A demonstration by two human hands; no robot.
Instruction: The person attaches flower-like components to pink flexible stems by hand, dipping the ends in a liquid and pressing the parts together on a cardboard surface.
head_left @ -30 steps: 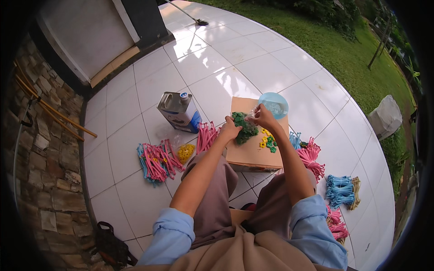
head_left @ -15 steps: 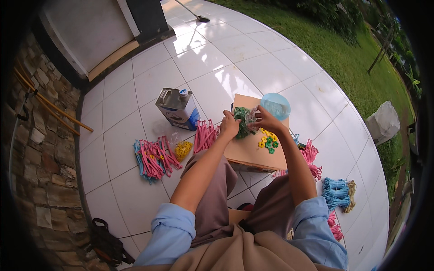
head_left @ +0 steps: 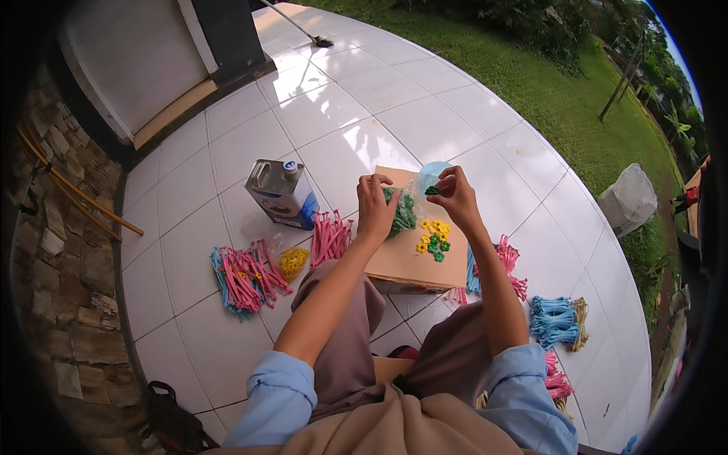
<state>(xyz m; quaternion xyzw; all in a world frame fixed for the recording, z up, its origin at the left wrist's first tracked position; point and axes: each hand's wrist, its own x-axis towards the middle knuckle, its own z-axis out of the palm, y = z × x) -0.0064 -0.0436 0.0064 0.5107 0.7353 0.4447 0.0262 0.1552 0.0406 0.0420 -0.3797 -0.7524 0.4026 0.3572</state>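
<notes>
My left hand [head_left: 374, 206] grips a clear plastic bag [head_left: 404, 214] full of small green flower-shaped pieces, which rests on a cardboard box [head_left: 394, 267]. Just right of the bag, my right hand [head_left: 458, 200] pinches green flower-shaped pieces [head_left: 432, 190] between thumb and fingers; how many is too small to tell. On the cardboard in front of the bag lie loose yellow flower-shaped pieces [head_left: 434, 228] and several green ones [head_left: 437, 247]. A light blue bowl [head_left: 434, 174] stands at the far right corner of the box, partly hidden behind my right hand.
Left of the box stand a metal can [head_left: 282, 194], a bag of yellow pieces [head_left: 293, 263] and pink cord bundles [head_left: 254, 274]. To the right lie pink cords [head_left: 509, 265], blue bundles [head_left: 553, 322] and beige cords [head_left: 580, 324]. A white sack [head_left: 628, 199] sits by the grass.
My right hand has come out from the bag's opening and moved right, now with green pieces in its fingers. My left hand stays at the bag. The whole view has shifted slightly.
</notes>
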